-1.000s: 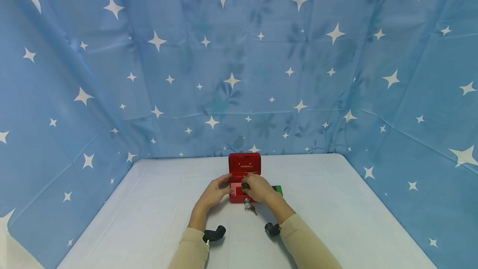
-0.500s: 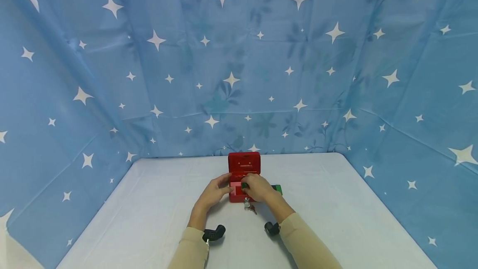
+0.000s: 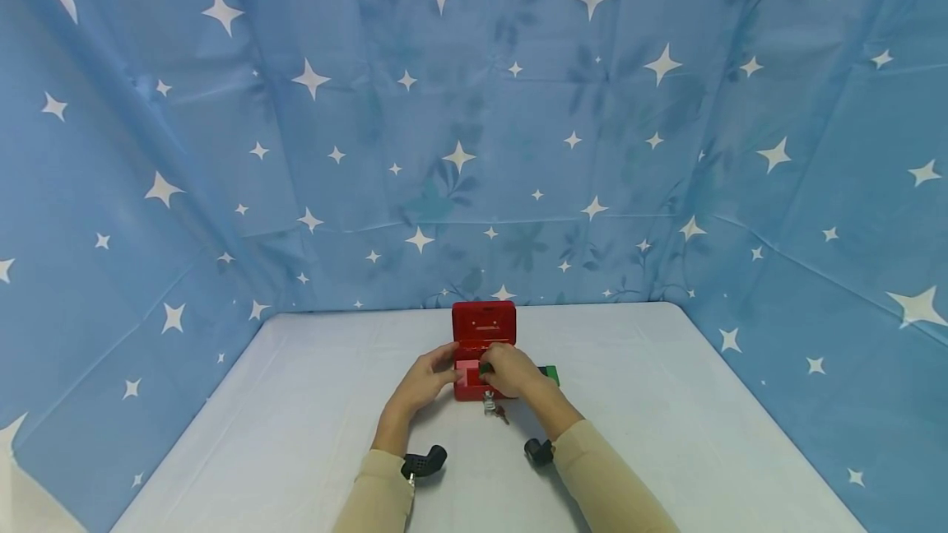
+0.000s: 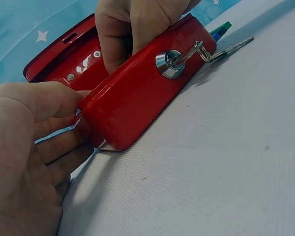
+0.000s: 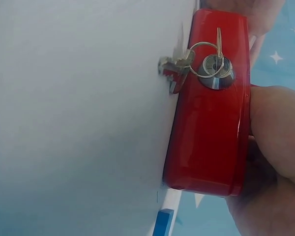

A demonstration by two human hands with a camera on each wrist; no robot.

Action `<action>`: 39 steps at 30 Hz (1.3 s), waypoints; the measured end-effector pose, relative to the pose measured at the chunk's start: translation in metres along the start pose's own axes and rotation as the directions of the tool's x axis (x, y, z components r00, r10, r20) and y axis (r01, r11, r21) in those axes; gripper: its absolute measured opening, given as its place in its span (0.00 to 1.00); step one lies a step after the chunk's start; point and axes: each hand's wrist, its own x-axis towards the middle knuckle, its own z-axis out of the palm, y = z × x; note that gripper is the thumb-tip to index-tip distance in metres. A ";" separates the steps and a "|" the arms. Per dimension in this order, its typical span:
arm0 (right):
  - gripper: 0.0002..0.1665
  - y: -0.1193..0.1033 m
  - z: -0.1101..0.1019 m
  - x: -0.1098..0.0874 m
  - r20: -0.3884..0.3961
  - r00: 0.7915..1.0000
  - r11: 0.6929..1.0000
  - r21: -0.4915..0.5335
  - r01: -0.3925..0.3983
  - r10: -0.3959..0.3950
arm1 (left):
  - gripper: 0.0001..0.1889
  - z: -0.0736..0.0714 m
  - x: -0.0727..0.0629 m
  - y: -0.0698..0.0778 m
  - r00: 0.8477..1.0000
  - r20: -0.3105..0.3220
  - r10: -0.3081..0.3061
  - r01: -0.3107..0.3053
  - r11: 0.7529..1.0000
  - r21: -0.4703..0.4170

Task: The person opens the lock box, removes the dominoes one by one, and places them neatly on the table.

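Note:
A small red cash box [image 3: 470, 393] stands on the table with its lid [image 3: 485, 322] raised at the back. My left hand [image 3: 425, 378] grips the box's left end; in the left wrist view its thumb [image 4: 59, 101] lies at the rim and the fingers are against the outer wall. From above, my right hand [image 3: 513, 370] reaches into the box and pinches a small dark green piece [image 3: 485, 368], mostly hidden by the fingers. Beside it inside the box is a pink piece [image 3: 467, 365]. A key [image 5: 219, 44] sits in the front lock [image 5: 216, 71].
A ring joins that key to a second key [image 4: 231, 49], hanging at the box's front. Right of the box lies a green and dark item [image 3: 551, 374], partly behind the right hand. The white table [image 3: 333, 401] ends at a blue star-patterned curtain [image 3: 385, 146].

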 end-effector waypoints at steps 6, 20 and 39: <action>0.18 0.000 -0.001 0.001 -0.005 1.000 1.000 0.021 -0.009 0.009 | 0.33 0.000 0.000 0.001 1.000 -0.003 0.000 0.000 1.000 0.003; 0.22 -0.001 0.000 0.003 -0.001 0.998 0.997 0.046 -0.063 0.063 | 0.33 0.001 0.001 0.000 1.000 -0.005 -0.004 0.004 1.000 -0.003; 0.20 -0.008 -0.007 0.006 0.111 0.990 0.997 -0.025 -0.079 0.081 | 0.33 0.001 0.001 -0.002 1.000 -0.005 -0.015 0.015 1.000 -0.004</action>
